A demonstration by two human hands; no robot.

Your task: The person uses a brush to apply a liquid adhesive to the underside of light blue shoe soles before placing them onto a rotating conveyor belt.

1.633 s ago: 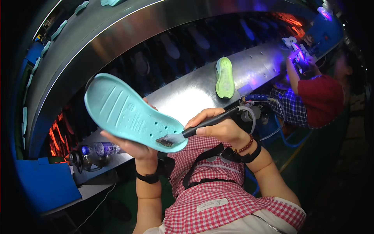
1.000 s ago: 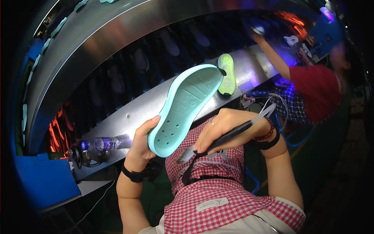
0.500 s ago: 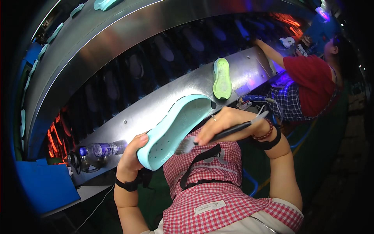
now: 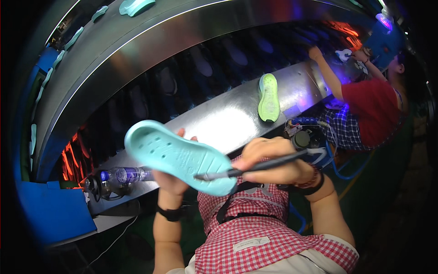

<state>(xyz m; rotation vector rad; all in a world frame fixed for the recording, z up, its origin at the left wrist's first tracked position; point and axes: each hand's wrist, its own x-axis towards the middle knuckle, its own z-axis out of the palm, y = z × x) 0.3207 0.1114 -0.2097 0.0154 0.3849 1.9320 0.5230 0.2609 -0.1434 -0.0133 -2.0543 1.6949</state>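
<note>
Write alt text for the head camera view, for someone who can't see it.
A person's left hand holds up a turquoise shoe sole while the right hand touches a dark pen-like tool to its heel end. Behind, a lime-green sole lies on a curved metal ledge, beside a co-worker in red.

sole (image 4: 180, 157): matt turquoise foam | bench (image 4: 219, 121): glossy brushed metal | bottle (image 4: 125, 175): clear plastic | apron (image 4: 255, 228): checked cloth

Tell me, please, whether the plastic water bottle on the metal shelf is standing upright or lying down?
Lying down: the water bottle rests on its side along the metal shelf, with its cap end pointing left, just beyond the left hand holding the turquoise shoe sole.
</note>
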